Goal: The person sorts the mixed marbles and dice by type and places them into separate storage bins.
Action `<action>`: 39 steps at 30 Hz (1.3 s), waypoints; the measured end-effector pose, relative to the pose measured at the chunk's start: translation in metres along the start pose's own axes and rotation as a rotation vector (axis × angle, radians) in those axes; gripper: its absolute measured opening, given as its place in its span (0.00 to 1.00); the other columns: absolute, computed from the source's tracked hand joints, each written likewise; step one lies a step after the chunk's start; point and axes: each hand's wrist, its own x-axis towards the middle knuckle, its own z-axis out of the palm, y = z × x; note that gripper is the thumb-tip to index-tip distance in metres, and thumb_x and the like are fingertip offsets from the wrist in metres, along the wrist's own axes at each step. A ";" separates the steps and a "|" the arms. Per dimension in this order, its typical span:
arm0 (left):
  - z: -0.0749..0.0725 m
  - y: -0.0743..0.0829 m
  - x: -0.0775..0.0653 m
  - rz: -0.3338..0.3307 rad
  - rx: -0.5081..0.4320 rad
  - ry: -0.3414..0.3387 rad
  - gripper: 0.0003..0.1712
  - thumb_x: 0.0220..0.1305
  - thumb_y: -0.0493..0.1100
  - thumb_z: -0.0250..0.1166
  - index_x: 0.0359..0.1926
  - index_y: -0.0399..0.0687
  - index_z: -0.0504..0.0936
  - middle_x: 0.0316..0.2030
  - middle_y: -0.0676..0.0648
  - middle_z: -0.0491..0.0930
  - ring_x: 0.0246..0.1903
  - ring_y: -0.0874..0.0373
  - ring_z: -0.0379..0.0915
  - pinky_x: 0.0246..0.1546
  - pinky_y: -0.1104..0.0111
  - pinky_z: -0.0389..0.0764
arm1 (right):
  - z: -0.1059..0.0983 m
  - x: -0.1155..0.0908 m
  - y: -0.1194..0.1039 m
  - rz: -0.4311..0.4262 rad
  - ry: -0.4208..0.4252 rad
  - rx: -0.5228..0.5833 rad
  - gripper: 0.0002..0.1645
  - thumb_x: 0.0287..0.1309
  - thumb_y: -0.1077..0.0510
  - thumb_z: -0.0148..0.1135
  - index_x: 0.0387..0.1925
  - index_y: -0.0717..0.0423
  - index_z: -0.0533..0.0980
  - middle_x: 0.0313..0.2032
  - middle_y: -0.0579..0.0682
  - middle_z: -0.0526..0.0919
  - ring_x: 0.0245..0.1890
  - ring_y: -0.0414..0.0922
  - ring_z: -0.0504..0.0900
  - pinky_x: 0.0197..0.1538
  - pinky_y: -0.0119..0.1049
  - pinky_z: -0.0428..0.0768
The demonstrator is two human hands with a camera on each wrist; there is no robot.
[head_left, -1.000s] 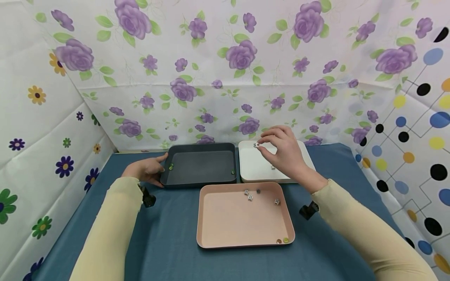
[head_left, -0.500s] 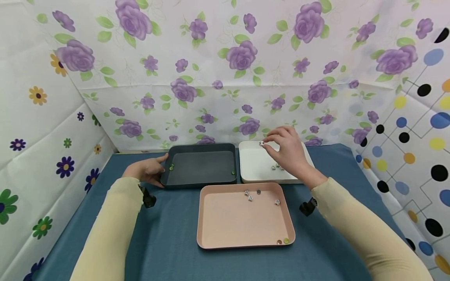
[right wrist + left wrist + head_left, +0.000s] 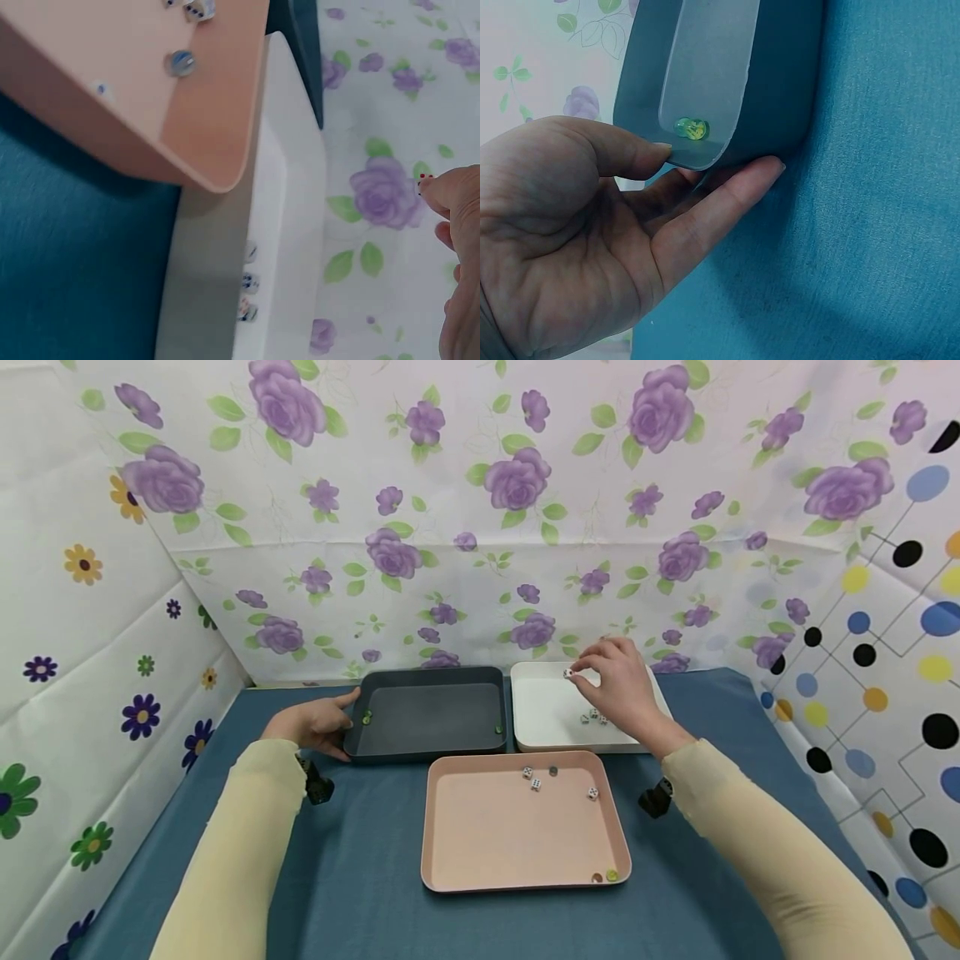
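Observation:
My right hand [image 3: 618, 685] pinches a small white die [image 3: 567, 674] between thumb and fingertips, above the back part of the white tray [image 3: 536, 718]. Several dice [image 3: 594, 714] lie in that tray near its front side. At the left, my left hand [image 3: 315, 724] holds the end of the dark grey tray [image 3: 435, 714], thumb at the rim and fingers against the outer wall. Green glass marbles [image 3: 692, 128] sit inside near that hand, and a single green one [image 3: 498, 729] lies at the tray's right end.
In front stands a pink tray [image 3: 510, 839] with dice [image 3: 536, 785], a greyish marble [image 3: 553, 771], a brownish marble [image 3: 597, 877] and a yellow one [image 3: 612, 875]. The trays stand close together on a blue cloth [image 3: 360, 877]. A flowered sheet [image 3: 465, 593] hangs behind.
My right hand has shifted a little to the right with the die, uncovering more of the dice in the white tray. The left hand stays at the dark grey tray.

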 end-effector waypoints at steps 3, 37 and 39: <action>0.000 0.000 0.000 0.005 0.002 -0.002 0.47 0.79 0.29 0.38 0.79 0.68 0.21 0.76 0.22 0.36 0.68 0.27 0.62 0.50 0.45 0.84 | 0.004 -0.003 0.004 0.026 -0.034 -0.019 0.06 0.60 0.54 0.76 0.38 0.50 0.89 0.48 0.52 0.82 0.60 0.57 0.69 0.63 0.60 0.68; 0.000 0.001 0.000 0.006 -0.003 -0.003 0.46 0.80 0.29 0.37 0.79 0.69 0.21 0.76 0.22 0.37 0.68 0.28 0.62 0.50 0.45 0.84 | 0.036 -0.026 0.020 0.086 -0.280 -0.102 0.05 0.61 0.52 0.75 0.34 0.48 0.89 0.48 0.54 0.84 0.59 0.59 0.70 0.59 0.62 0.72; 0.000 0.000 0.001 0.007 -0.005 0.000 0.46 0.80 0.29 0.37 0.79 0.69 0.21 0.76 0.22 0.37 0.68 0.28 0.62 0.50 0.45 0.84 | 0.037 -0.026 0.020 0.084 -0.278 -0.103 0.05 0.61 0.52 0.75 0.34 0.48 0.89 0.48 0.54 0.84 0.59 0.59 0.70 0.59 0.62 0.72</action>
